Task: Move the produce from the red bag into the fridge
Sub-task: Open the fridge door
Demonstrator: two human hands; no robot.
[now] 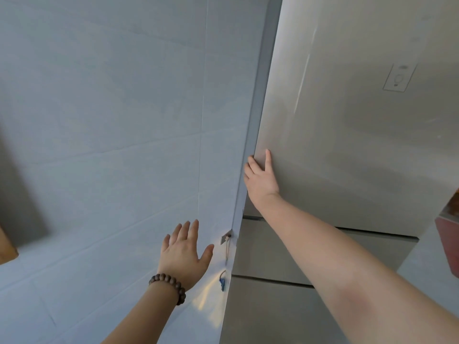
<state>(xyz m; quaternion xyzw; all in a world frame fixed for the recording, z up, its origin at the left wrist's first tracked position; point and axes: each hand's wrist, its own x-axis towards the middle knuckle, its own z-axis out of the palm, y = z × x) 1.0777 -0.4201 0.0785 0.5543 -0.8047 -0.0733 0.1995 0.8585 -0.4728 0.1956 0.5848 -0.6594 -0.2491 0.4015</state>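
A tall grey fridge fills the right half of the view, its upper door closed. My right hand lies on the left edge of that door, fingers curled around the edge and thumb flat on the front. My left hand, with a bead bracelet on the wrist, hovers open and empty near the tiled wall beside the fridge. Two closed drawer fronts sit below the upper door. Something red shows at the right edge; I cannot tell whether it is the bag. No produce is in view.
A pale tiled wall covers the left half. A small hook with a cord hangs on the wall next to the fridge side. A small control panel is on the fridge door. A brown wooden edge shows at far left.
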